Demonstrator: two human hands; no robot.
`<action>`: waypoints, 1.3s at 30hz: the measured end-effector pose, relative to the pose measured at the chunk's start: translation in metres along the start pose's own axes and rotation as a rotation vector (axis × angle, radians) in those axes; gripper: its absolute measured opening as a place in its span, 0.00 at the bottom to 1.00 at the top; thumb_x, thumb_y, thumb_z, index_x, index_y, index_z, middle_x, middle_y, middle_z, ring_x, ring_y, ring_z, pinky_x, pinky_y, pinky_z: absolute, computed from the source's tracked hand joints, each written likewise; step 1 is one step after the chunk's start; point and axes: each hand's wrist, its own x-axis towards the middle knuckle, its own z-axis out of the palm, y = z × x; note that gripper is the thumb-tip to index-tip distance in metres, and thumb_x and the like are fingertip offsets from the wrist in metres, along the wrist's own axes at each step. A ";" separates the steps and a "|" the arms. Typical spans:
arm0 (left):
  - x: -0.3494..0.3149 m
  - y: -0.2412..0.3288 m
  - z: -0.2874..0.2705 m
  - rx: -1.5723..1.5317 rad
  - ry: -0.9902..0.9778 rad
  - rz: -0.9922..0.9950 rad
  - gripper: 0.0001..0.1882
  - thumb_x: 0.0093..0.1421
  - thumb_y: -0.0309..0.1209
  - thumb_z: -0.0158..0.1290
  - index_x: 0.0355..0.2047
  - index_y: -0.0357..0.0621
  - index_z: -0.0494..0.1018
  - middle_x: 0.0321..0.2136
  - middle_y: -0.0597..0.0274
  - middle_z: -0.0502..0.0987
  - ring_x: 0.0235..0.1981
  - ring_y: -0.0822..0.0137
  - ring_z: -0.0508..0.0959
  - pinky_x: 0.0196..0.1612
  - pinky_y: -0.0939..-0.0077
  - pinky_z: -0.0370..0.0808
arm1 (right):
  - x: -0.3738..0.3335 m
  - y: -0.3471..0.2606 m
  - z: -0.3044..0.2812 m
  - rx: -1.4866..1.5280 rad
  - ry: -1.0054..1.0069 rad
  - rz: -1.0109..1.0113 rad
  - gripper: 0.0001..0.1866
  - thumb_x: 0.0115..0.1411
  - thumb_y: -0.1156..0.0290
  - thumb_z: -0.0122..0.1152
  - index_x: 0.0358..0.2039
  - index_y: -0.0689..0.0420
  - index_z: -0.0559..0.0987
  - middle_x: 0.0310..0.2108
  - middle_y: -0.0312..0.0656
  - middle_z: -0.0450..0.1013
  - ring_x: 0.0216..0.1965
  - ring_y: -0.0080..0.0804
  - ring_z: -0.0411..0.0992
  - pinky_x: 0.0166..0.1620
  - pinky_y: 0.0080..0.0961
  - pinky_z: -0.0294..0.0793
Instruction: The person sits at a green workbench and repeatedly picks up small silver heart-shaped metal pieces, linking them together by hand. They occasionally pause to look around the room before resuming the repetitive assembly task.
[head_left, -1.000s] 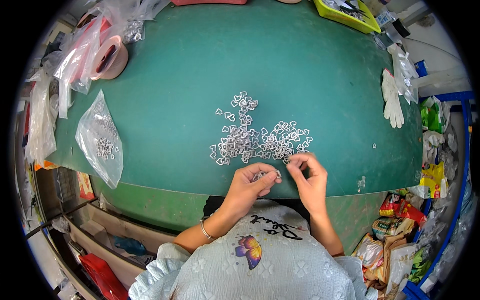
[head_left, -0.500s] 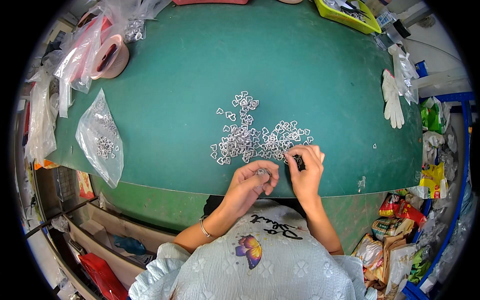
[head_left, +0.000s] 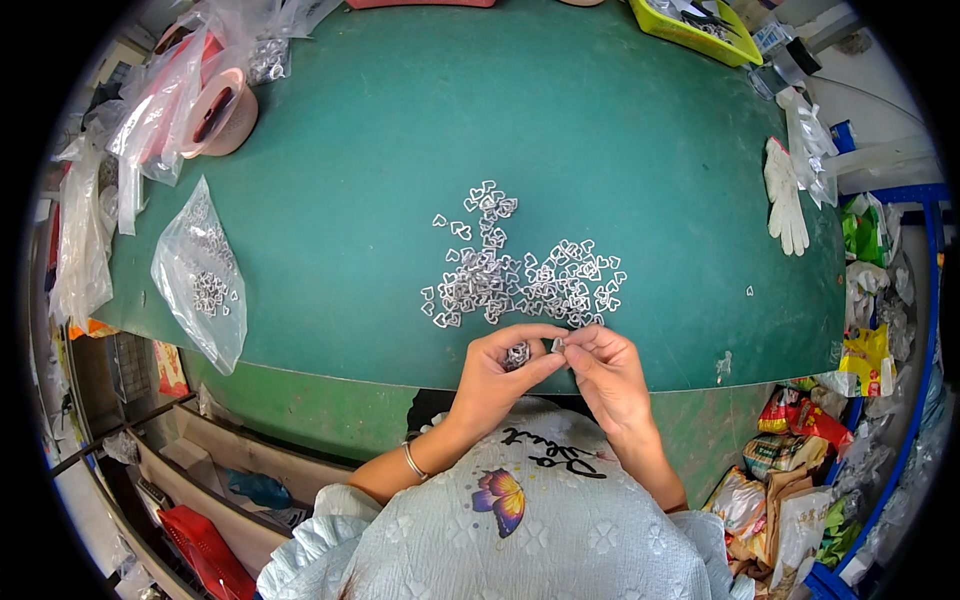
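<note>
A pile of small silver open heart-shaped rings [head_left: 478, 283] lies on the green table just beyond my hands, spreading to the right and in a thin trail away from me. My left hand [head_left: 490, 385] is curled around a small bunch of the same rings [head_left: 516, 355] in its palm. Its thumb and forefinger reach toward my right hand [head_left: 612, 380], whose thumb and forefinger are pinched together. Between the two sets of fingertips sits a single heart-shaped ring [head_left: 558, 345]. Which fingers bear it is hard to make out.
At the left lies a clear plastic bag [head_left: 200, 280] with more rings. A pink basket [head_left: 225, 120] stands behind it, beside other plastic bags. A yellow-green tray [head_left: 700, 32] of tools is at the far right, a white glove [head_left: 785, 200] nearer. One stray ring [head_left: 749, 291] lies rightward.
My right hand has come back from the pile's near right edge to meet my left fingertips. My left thumb and forefinger have stretched toward it, and a single ring now shows between them.
</note>
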 end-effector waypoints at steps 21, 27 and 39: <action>0.001 -0.007 -0.002 -0.478 0.056 -0.159 0.10 0.59 0.29 0.46 0.36 0.34 0.72 0.20 0.68 0.68 0.20 0.79 0.64 0.22 0.85 0.61 | 0.022 -0.004 -0.016 -0.919 0.266 -0.455 0.06 0.47 0.79 0.63 0.28 0.59 0.76 0.23 0.34 0.70 0.24 0.21 0.64 0.28 0.20 0.61; 0.001 -0.005 0.004 -0.339 0.098 -0.177 0.09 0.56 0.25 0.52 0.38 0.38 0.73 0.19 0.74 0.64 0.18 0.83 0.60 0.19 0.88 0.56 | 0.014 0.000 -0.007 -0.372 0.251 -0.228 0.05 0.53 0.79 0.59 0.31 0.64 0.75 0.26 0.36 0.73 0.28 0.18 0.68 0.30 0.14 0.66; 0.003 -0.008 0.007 -0.273 0.027 -0.064 0.12 0.54 0.24 0.54 0.40 0.38 0.73 0.21 0.73 0.66 0.20 0.83 0.61 0.21 0.89 0.58 | 0.002 -0.003 0.002 -0.185 0.009 -0.033 0.06 0.57 0.74 0.55 0.31 0.63 0.76 0.26 0.36 0.73 0.28 0.18 0.67 0.34 0.15 0.65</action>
